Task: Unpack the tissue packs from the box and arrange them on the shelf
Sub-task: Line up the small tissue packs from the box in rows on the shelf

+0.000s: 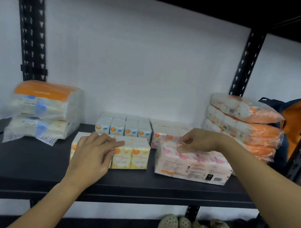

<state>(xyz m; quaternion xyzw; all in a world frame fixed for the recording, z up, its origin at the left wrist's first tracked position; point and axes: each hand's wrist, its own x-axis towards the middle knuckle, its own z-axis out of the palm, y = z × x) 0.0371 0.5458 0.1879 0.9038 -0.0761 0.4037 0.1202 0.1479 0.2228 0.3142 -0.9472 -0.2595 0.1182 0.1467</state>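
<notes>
**Arranging step: packs being squared on shelf**

Your left hand (93,150) rests open, flat on the yellow pack (130,156). Your right hand (196,140) pinches the pink pack's (192,163) top edge beneath it. Next, judged: nudge both flush with the rows behind.

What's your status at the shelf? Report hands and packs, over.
Left hand flat on yellow mini-tissue pack. Right hand pinching top of pink plastic-wrapped tissue pack. Both packs on black shelf. Nothing blocking.

White wall (141,59) behind black uprights (33,34)
</notes>
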